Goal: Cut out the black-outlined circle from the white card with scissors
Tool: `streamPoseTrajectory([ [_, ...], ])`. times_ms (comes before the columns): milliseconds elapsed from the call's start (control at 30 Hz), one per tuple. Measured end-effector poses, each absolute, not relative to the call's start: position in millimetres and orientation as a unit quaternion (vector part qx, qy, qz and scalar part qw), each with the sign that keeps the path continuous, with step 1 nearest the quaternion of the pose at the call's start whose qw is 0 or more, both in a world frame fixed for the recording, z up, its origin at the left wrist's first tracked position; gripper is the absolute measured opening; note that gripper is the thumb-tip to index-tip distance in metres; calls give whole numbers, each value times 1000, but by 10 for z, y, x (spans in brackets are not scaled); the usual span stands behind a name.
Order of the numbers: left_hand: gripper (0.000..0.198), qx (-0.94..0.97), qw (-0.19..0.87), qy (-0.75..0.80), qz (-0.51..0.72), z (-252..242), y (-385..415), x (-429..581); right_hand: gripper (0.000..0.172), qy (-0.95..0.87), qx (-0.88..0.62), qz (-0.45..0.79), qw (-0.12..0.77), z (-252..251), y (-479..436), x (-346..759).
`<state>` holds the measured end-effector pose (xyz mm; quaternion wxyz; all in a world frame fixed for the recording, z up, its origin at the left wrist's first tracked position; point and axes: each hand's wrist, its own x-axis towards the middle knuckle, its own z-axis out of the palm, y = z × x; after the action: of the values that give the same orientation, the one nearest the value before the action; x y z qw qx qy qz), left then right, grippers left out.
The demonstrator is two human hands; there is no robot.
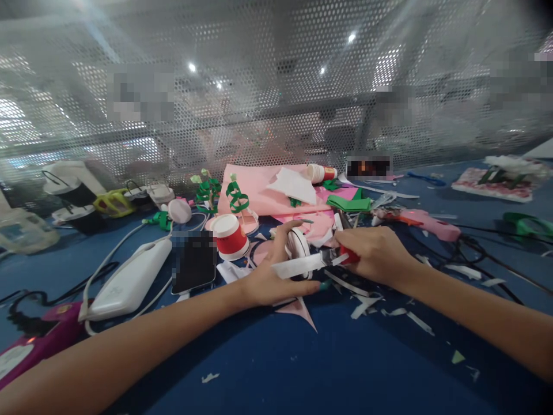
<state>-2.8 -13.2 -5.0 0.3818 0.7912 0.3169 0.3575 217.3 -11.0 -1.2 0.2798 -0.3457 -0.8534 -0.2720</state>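
Note:
My left hand point(270, 274) curls around a white round paper piece with a dark line near its rim point(297, 245), thumb below and a finger above. My right hand point(374, 253) is closed on a red tool point(349, 255) with a metal front end; my fingers hide most of it, so its exact kind is unclear. From that metal end a white strip point(298, 266) reaches left, across the front of my left hand. Pink paper scraps point(300, 314) lie under my hands. A red and white paper cup point(231, 236) stands upside down left of them.
A phone point(194, 262), a white power bank point(132, 279) and cables lie left. Pink paper point(259, 187), green paper strips point(349, 203) and stacked cups point(322, 173) are behind. A pink glue gun point(432, 225) lies right, among white scraps. A perforated metal screen point(268, 115) borders the table's back.

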Motion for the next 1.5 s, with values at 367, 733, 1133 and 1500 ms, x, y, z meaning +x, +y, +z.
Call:
streamPoseTrajectory([
  [367,58,731,482,316,365,71,-192,25,11,-833,-381,-302,264,-9,-90,2217],
  [733,62,823,294,342,346,88,-208,48,13,-825,-368,-331,274,5,-155,2099],
  [1133,66,775,404,310,374,34,-212,0,10,-855,-331,-291,273,2,-92,2238],
  [1500,58,779,401,322,360,69,-210,16,14,-837,-345,-338,258,-7,-138,2188],
])
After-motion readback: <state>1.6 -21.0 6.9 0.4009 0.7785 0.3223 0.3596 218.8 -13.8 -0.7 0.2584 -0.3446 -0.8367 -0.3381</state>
